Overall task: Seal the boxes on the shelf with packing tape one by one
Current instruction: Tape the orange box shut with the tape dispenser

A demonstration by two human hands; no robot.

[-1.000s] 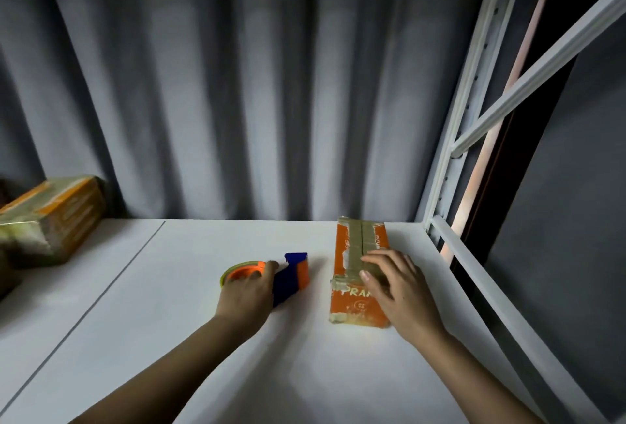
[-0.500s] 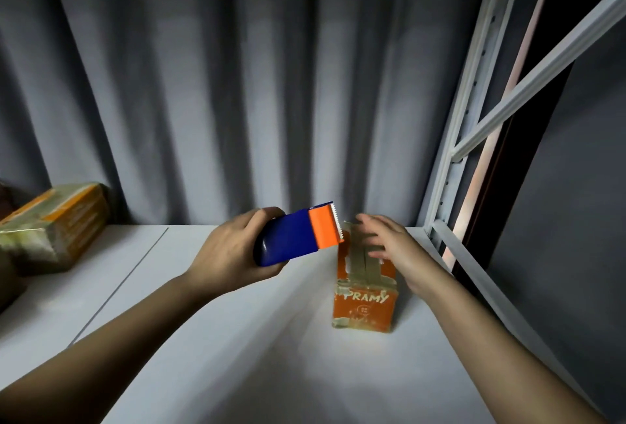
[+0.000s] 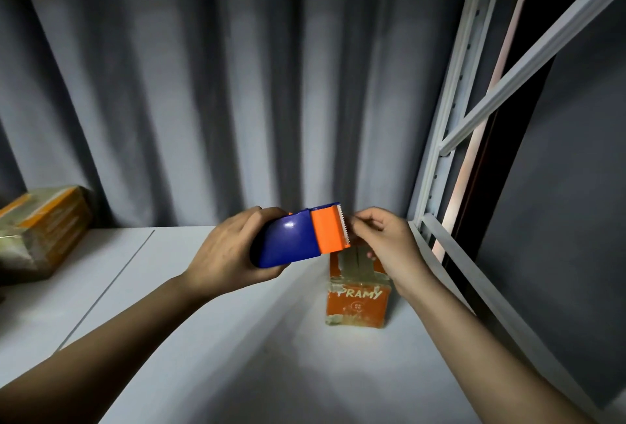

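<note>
The left hand [image 3: 227, 254] grips the blue-and-orange tape dispenser [image 3: 301, 235] above the white shelf [image 3: 203, 339], long axis left to right, toothed cutter pointing right. The right hand [image 3: 386, 240] pinches at that cutter. Below, the orange box [image 3: 357, 301] lies near the right-hand frame [image 3: 440, 152], long axis running far to near. Grey curtain [image 3: 203, 84] behind.

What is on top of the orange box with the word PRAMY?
Strips of tan packing tape run along the top of the orange box. The right hand and the tape dispenser, held above it, cover the far end of the top.
</note>
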